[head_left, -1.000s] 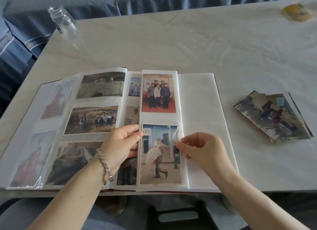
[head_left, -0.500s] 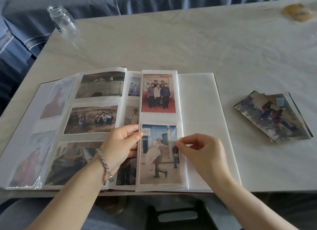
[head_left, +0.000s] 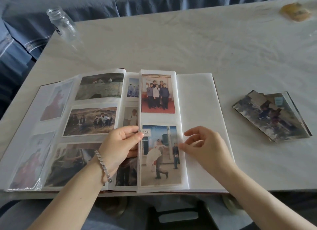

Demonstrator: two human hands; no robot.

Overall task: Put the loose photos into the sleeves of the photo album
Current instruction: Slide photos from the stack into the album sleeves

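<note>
The left hand [head_left: 118,149] covers pt of the mid-column photos [head_left: 131,117] in the photo album [head_left: 199,109], & the narrow page [head_left: 179,96] hides their right halves. Far-left sleeves [head_left: 53,101] show only hazy pink shapes behind glare. At right, the loose photos [head_left: 272,116] show just the top print, smeared; the yellowish lump [head_left: 295,11], upper right, is too blurred to ID.

Glass jar [head_left: 62,24], yellowish lump [head_left: 295,12], table [head_left: 171,46]

Soft, dim daylight lies evenly over the table [head_left: 188,46]; shadows are faint. Glare whitens the sleeves [head_left: 25,162] at the left of the album [head_left: 197,101]. Beyond the album the table's edges bow and soften.
</note>
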